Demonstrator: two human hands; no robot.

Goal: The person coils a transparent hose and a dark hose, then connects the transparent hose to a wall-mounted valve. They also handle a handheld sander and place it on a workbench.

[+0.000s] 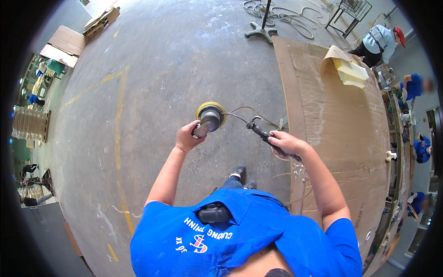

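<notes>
Sander and air hose held apart above the workshop floor

The left hand (188,136) grips a round pneumatic sander (210,117), its yellow pad facing away; right-hand fingers (287,142) close around the black hose fitting (264,135), whose long axis runs left-right toward the tool. Sanding on the cardboard-covered worktop (350,138) appears not yet begun.

Left hand (187,136) grips sander (210,117); right hand (285,142) holds hose (263,134).
</notes>
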